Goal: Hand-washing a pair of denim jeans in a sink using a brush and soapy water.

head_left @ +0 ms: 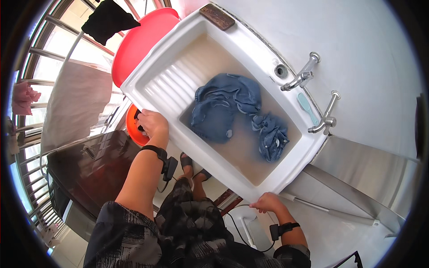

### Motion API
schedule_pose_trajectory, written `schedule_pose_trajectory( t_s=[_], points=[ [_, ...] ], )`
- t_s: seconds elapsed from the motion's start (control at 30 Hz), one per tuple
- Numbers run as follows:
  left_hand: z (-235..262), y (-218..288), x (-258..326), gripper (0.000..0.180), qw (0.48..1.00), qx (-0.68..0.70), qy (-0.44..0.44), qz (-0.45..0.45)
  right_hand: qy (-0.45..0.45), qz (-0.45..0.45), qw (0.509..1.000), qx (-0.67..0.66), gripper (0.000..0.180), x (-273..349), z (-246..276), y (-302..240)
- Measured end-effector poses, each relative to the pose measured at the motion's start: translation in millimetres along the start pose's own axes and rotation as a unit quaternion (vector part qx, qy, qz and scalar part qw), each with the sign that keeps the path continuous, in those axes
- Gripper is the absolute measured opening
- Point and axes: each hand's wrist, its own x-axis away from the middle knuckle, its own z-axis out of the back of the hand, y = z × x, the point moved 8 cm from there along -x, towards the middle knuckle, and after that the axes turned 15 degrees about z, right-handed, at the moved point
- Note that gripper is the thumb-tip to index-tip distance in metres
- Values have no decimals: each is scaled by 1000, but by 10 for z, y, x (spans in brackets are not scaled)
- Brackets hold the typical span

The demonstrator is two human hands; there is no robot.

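A white sink (214, 156) with a ribbed washboard slope holds cloudy water. Blue denim clothing (228, 96) lies partly under the water, and a bunched part (270, 136) with buttons lies toward the right. My left hand (153, 123) is beside the sink's left edge, over an orange bucket (132, 125). Its fingers are closed round a small black thing, mostly hidden by the hand. Just below the sink's near corner is my right hand (268, 203), fingers loosely bent, with nothing seen in it.
Two metal taps (301, 78) (326, 116) project from the wall. A teal brush (307, 108) and a brown block (217, 17) rest on the rim. A red basin (143, 44) stands behind. A dark-lidded appliance (89, 169) is at left, with a black cloth (109, 21) hanging above.
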Motion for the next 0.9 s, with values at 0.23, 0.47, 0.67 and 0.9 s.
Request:
schedule_pose_trajectory(
  t_s=[0.23,0.47,0.67,0.9],
  points=[
    [-30,-16,12,53,1000,-7,-8,18,21,5,1000,-19,50,-13,14,42],
    [67,8,45,52,1000,-13,-3,13,30,15,999,-33,50,11,-3,-46],
    [41,55,23,54,1000,26,-4,3,46,7,998,-51,43,-30,3,-78],
    [-435,-139,-445,41,955,111,-242,-131,216,9,976,17,45,264,-98,-1]
  ],
)
